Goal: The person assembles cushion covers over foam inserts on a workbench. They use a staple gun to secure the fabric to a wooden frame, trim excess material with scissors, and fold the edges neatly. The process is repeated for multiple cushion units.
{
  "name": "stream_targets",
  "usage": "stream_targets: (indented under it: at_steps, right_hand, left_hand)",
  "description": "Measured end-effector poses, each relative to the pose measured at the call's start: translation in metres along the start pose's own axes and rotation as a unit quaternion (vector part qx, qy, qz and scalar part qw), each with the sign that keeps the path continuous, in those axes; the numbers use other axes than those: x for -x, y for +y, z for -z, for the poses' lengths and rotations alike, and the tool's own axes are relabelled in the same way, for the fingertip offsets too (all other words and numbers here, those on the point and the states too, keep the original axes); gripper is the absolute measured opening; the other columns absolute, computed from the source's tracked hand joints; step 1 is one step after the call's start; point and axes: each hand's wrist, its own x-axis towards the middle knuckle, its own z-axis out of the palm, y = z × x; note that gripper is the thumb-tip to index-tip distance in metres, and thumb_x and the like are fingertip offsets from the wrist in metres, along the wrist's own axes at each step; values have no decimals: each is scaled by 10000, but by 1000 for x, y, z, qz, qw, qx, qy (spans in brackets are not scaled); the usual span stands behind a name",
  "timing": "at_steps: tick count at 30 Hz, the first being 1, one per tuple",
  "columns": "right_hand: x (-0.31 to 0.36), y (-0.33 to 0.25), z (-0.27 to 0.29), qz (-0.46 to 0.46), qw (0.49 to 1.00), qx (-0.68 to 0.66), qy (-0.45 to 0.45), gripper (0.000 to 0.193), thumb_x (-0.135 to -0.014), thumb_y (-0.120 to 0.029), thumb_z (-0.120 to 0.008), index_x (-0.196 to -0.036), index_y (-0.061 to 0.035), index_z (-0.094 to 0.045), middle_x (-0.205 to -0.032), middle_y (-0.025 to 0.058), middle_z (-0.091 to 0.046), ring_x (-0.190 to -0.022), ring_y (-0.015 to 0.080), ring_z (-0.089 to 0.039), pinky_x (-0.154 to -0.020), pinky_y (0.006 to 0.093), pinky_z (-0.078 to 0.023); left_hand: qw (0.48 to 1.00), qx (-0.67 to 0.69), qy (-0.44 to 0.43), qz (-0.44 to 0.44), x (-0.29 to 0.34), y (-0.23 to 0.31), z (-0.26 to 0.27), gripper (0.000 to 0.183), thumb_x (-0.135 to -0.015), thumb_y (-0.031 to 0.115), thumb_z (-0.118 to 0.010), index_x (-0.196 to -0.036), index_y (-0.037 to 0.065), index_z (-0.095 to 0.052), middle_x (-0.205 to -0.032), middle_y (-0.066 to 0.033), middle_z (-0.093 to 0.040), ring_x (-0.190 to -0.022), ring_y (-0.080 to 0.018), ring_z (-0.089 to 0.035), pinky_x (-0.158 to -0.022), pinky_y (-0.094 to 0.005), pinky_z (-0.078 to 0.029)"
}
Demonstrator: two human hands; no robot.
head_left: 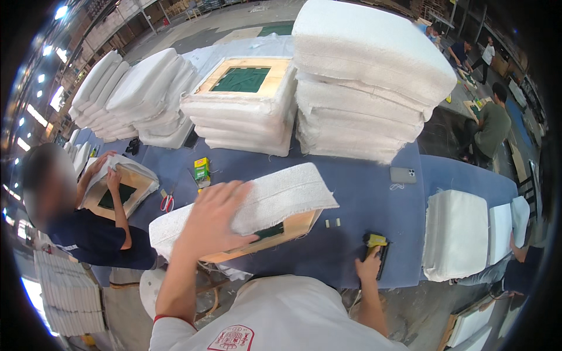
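Note:
A white fabric-covered seat cushion [287, 196] stands tilted in front of me, its wooden frame [304, 221] and a bit of green webbing [269, 231] showing on the near side. My left hand [213, 219] grips it, with fingers laid over the white cover and the thumb by the wooden underside. To the right, my right hand [369, 266] is closed around a yellow and black staple gun [377, 243] on the blue-covered table [374, 205]. Two small pale staple strips [332, 223] lie between cushion and gun.
Stacks of white cushions [363, 88] line the far side, one stack [240, 120] topped by an upturned frame. Scissors [167, 200] and a green-yellow box [201, 169] lie left; a phone [403, 175] lies right. At left, a co-worker [93, 228] handles another cushion [132, 181].

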Motion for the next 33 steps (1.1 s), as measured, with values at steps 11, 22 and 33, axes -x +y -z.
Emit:
stream_targets:
  at_steps: [11, 22, 33]
  right_hand:
    - [8, -43, 126, 207, 950, -21, -231, 761, -951, -415, -802, -1570, -48, -556, -1135, 194, -805, -1046, 286, -776, -967, 411, -593]
    - [202, -269, 269, 447, 552, -546, -445, 653, -990, -254, -829, -1538, -20, -560, -1066, 93, -755, -1023, 174, -712, -867, 290, -553]
    - [253, -265, 267, 226, 538, -752, -306, 566, -1081, -363, -698, -1470, -3, -499, -920, 151, -731, -533, 189, -655, -399, 287, -415]
  left_hand:
    - [992, 95, 83, 7, -2, 46, 52, 987, -632, 41, -840, -1581, 131, -587, -1322, -177, -689, -1125, -429, -698, -969, -464, -564]
    - [935, 264, 220, -82, 59, -10, -17, 1052, -585, 263, -958, -1533, -6, -589, -1416, -239, -604, -1253, -408, -640, -1042, -445, -527]
    - [907, 374, 108, -159, 95, 8, 1, 973, -708, 564, -883, -1458, -16, -661, -1392, -244, -611, -1220, -385, -634, -1006, -472, -492]
